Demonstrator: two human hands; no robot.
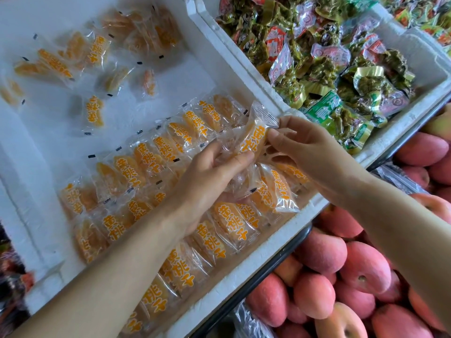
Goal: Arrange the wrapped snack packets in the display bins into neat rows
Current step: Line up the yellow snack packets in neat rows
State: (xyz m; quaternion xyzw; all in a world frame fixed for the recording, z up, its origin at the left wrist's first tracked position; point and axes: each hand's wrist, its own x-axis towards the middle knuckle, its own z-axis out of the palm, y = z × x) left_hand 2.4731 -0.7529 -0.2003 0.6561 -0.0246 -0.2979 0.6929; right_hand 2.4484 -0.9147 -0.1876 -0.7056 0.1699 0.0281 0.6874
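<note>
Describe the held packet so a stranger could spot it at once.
In the white foam bin holding rows of clear packets with orange lettering, look toward its right corner. There the left hand and right hand pinch one packet between them. Unlike the rows lying below, it is raised, its wrapper crumpled.

Both bare forearms reach in from below. The left hand [210,181] curls fingers and thumb round a packet [252,140] — the right hand [310,152] pinches its upper end, hands close together.
</note>
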